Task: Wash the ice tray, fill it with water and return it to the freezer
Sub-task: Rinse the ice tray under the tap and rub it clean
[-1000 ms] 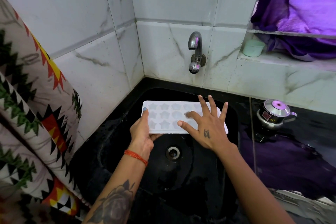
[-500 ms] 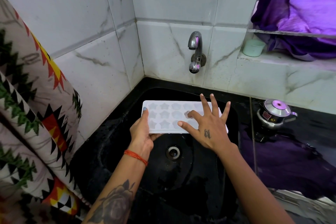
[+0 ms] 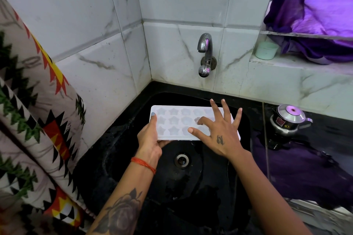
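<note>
Left hand [image 3: 150, 139] grips ice tray [image 3: 172, 120] at 9 o'clock edge; right hand [image 3: 219, 135], fingers spread, rubs moulds. Tap [image 3: 205, 53] at 12 o'clock looks dry: run water, scrub every mould.

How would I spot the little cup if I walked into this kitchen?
Find the tap on the tiled wall above the black sink. Right of it, a ledge holds a small pale green cup, the only pale thing beside the purple cloth.

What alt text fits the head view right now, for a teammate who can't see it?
A person holds a white ice tray with star-shaped moulds over a black sink: the left hand grips its left end and the right hand rests spread-fingered on top. A wall tap above shows no running water; a small steel pot sits to the right.
</note>
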